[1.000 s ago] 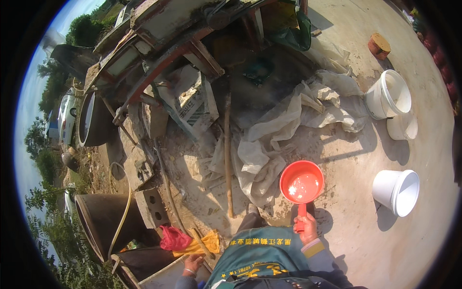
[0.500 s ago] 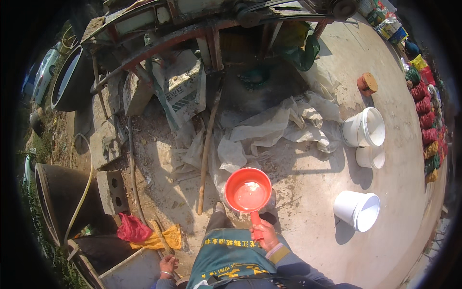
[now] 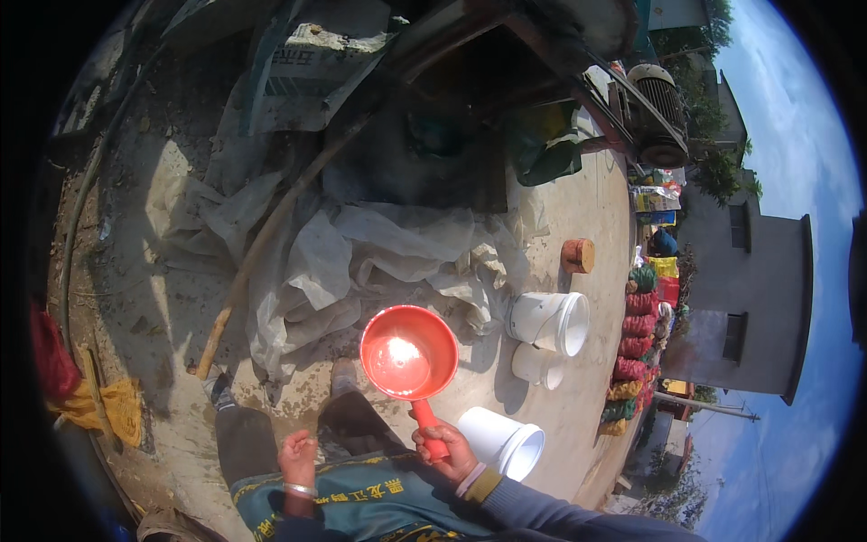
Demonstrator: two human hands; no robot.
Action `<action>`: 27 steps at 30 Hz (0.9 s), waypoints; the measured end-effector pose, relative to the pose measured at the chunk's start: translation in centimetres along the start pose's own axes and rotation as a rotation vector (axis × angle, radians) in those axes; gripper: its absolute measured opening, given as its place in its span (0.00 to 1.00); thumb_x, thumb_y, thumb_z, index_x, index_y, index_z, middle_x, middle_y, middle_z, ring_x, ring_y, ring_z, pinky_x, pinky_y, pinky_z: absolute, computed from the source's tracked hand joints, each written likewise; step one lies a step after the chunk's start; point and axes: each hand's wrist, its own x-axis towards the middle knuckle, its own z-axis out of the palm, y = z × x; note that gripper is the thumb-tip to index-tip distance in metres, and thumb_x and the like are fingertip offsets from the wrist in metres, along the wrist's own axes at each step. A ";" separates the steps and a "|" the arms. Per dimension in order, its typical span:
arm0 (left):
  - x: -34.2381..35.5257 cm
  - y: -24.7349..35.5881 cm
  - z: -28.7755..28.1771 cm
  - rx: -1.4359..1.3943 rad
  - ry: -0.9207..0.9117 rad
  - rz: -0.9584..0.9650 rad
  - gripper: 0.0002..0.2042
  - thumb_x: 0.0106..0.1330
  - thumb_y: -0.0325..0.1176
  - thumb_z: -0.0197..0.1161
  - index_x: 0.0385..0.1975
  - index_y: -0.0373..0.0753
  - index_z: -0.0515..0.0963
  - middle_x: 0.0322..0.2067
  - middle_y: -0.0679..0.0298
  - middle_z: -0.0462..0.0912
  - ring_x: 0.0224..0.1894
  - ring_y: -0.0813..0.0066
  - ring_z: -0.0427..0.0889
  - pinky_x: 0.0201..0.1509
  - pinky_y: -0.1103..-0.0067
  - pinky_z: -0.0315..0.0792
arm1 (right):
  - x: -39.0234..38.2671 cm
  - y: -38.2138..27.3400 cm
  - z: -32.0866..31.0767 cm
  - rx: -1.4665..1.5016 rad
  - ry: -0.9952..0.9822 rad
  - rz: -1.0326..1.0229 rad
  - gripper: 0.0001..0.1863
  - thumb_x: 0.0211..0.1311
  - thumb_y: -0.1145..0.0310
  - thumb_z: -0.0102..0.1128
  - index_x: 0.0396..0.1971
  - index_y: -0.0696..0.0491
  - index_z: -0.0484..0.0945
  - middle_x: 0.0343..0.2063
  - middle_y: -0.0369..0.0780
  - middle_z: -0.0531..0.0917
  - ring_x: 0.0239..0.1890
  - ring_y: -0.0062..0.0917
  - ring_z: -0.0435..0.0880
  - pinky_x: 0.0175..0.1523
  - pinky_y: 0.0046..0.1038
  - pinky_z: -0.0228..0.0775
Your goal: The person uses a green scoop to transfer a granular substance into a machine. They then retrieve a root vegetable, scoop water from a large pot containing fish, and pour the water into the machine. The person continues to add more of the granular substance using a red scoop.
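My right hand [image 3: 449, 446] is wrapped round the handle of a red plastic water dipper [image 3: 369, 358], whose round bowl tips its opening up toward me. Sunlight glares off the inside of the bowl, and how much liquid it holds is hard to tell. My left hand [image 3: 298, 459] hangs in front of my green apron [image 3: 352, 492] with nothing in it, its fingers loosely bent. To the right of the dipper, a white bucket [image 3: 483, 434] stands close to my right hand.
Crumpled plastic sheeting [image 3: 397, 235] and a long wooden pole [image 3: 237, 294] lie ahead. Two more white buckets [image 3: 535, 316] and a reddish-brown round block [image 3: 577, 256] stand to the right. A machine with a motor [image 3: 659, 117] rises beyond; filled sacks [image 3: 637, 325] line the far right.
My view has swung to the right, and a building and sky now show. My left hand has left the wooden handle by the yellow sack. The dipper remains in my right hand.
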 end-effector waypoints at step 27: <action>-15.5 2.0 -10.1 -0.365 0.686 0.234 0.13 0.62 0.30 0.60 0.45 0.35 0.72 0.33 0.64 0.81 0.35 0.79 0.79 0.36 0.84 0.70 | -4.8 -4.6 9.7 -0.126 -0.373 0.245 0.26 0.56 0.67 0.54 0.55 0.58 0.64 0.24 0.41 0.75 0.19 0.26 0.73 0.25 0.23 0.68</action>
